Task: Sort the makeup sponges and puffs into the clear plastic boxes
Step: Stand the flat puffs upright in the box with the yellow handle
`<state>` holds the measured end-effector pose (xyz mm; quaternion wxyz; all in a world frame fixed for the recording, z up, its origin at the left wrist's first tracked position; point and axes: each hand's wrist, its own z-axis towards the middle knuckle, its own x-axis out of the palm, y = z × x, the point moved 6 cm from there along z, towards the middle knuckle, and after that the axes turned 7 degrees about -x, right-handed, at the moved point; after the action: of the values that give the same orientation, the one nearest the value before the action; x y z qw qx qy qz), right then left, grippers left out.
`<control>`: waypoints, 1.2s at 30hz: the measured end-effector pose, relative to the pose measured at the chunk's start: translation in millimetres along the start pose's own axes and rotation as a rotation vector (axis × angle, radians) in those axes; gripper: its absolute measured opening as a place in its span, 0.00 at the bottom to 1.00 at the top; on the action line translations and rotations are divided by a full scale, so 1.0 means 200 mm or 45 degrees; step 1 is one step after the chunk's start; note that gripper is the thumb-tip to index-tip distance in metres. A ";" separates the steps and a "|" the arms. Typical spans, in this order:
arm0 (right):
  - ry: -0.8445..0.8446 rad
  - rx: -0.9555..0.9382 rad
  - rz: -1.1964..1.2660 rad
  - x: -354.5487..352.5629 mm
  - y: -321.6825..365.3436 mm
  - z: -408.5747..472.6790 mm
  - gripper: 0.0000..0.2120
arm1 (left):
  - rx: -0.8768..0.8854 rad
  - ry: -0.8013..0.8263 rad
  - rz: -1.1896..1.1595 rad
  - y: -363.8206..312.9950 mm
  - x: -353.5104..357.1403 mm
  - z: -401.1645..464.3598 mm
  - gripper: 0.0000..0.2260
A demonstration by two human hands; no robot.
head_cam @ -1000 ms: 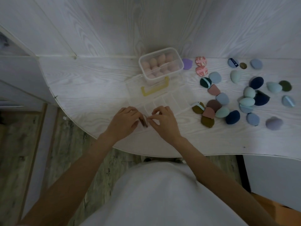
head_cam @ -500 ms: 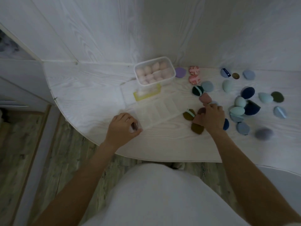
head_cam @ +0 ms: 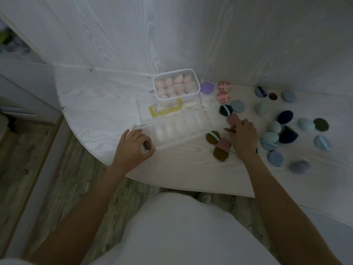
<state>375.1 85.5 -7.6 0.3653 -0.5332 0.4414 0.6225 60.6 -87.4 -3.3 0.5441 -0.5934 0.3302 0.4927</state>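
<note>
A flat brownish puff [head_cam: 229, 129] is pinched at the fingertips of the right hand [head_cam: 243, 135], above the loose cluster of puffs right of the open clear compartment box [head_cam: 177, 129]. A small dark puff [head_cam: 147, 144] is gripped in the curled left hand [head_cam: 133, 147] at the box's near-left corner. Behind the yellow handle [head_cam: 165, 109], a lidded clear box [head_cam: 176, 85] filled with pink egg-shaped sponges [head_cam: 169, 83] is seen. Blue, teal, navy and olive puffs are scattered over the white wood-grain table [head_cam: 91, 104] to the right.
</note>
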 end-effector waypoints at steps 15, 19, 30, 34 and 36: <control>0.064 -0.200 0.922 0.02 1.16 -0.18 0.10 | 0.189 0.044 0.178 0.09 -0.02 -0.01 0.21; 0.059 -0.359 0.582 0.08 1.27 -0.18 0.05 | 0.230 0.032 0.134 0.10 -0.02 -0.01 0.20; 0.095 -0.344 0.410 0.17 1.27 -0.19 0.10 | 0.301 -0.014 0.065 0.14 -0.02 0.02 0.22; -0.022 -0.353 0.358 0.14 1.27 -0.20 0.05 | 0.302 -0.013 0.028 0.15 -0.03 0.01 0.22; -0.020 -0.369 0.350 0.16 1.27 -0.20 0.04 | 0.310 -0.028 0.001 0.14 -0.04 0.00 0.19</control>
<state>148.2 -40.2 0.6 0.1997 -0.5100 0.4128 0.7277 32.2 -93.8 -4.4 0.6156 -0.5173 0.3820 0.4555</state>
